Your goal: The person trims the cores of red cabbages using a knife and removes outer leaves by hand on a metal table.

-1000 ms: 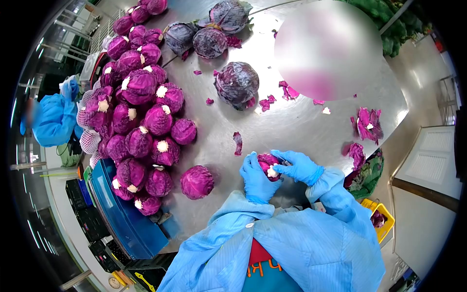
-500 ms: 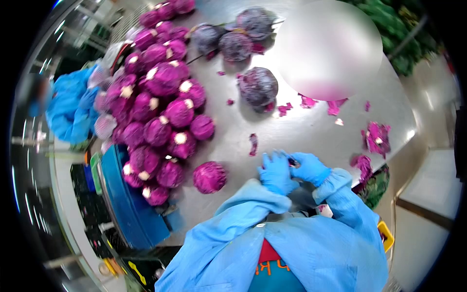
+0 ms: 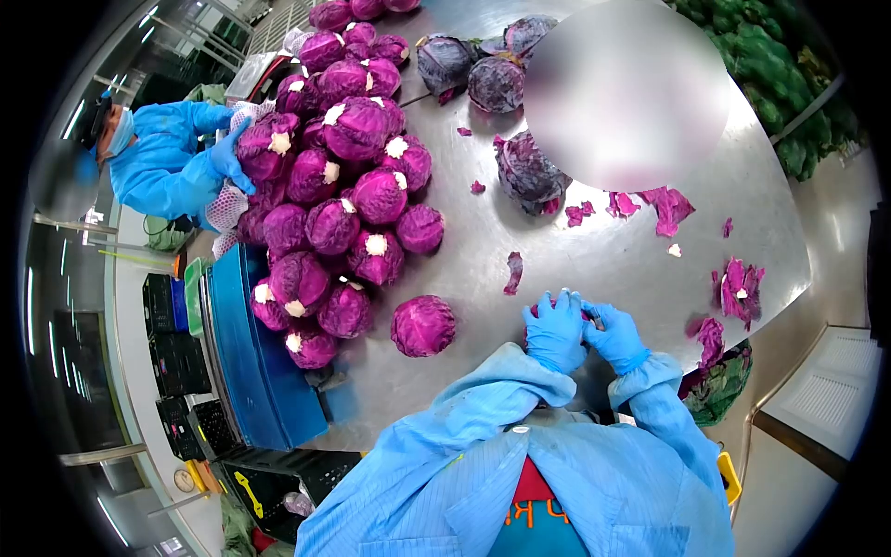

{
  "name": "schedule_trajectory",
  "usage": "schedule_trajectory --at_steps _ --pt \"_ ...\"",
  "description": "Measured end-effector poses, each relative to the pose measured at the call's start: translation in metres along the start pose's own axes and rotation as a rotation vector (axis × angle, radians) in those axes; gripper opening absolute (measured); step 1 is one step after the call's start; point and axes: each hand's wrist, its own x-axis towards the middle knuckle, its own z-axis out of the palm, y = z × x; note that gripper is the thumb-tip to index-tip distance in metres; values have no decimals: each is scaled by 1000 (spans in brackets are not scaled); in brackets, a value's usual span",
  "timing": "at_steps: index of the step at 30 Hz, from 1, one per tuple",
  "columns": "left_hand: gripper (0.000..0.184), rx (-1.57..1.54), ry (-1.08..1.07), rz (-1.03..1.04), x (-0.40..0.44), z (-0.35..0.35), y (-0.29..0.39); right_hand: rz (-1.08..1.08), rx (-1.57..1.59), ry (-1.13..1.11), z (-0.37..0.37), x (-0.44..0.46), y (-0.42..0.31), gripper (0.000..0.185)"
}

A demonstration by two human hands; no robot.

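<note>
My blue-gloved left hand is closed over a purple cabbage, mostly hidden under the fingers at the table's near edge. Close beside it, my right hand is curled around a narrow dark thing, too small and covered to name. A loose strip of purple leaf lies just beyond my left hand. To the left sits a single trimmed cabbage, apart from the large heap of trimmed cabbages with pale cut stems.
Untrimmed dark cabbages stand farther back on the metal table. Leaf scraps lie at right. A co-worker in blue grips a cabbage at the heap's far left. A blue bin adjoins the table's left edge.
The view has shifted, so the table's things appear farther right. The co-worker now leans in with a hand on a cabbage. My hands stay together, with more purple showing under the left.
</note>
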Motion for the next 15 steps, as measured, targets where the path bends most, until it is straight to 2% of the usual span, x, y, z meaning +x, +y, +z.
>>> schedule_trajectory --at_steps 9,15 --pt "59 -219 246 170 -1 1 -24 -60 -16 145 17 -4 -2 34" --pt "65 -292 300 280 3 9 -37 -34 -71 157 22 -4 -9 35"
